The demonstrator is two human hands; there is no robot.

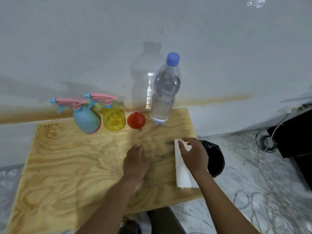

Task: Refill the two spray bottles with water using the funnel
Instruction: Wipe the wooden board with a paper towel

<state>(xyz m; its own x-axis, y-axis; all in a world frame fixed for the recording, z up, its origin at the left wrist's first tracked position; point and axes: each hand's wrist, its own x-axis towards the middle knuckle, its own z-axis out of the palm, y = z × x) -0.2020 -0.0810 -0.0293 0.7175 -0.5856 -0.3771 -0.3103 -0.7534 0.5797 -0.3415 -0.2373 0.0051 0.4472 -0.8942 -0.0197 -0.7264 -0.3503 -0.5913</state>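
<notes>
Two spray bottles stand at the back of the wooden table (67, 166): a blue spray bottle (85, 118) and, to its right, a yellow spray bottle (114, 118), both with pink trigger heads. A red funnel (136, 120) lies mouth down to the right of them. A large clear water bottle (164, 92) with a blue cap stands upright beside the funnel. My left hand (136, 162) is blurred over the table's middle, holding nothing. My right hand (194, 155) rests with straight fingers on a folded white paper towel (182, 173) near the table's right edge.
A white wall runs close behind the table. A black bin bag (215, 157) sits on the marble floor just off the table's right edge. Cables (266, 142) and a dark cabinet (297, 132) lie further right.
</notes>
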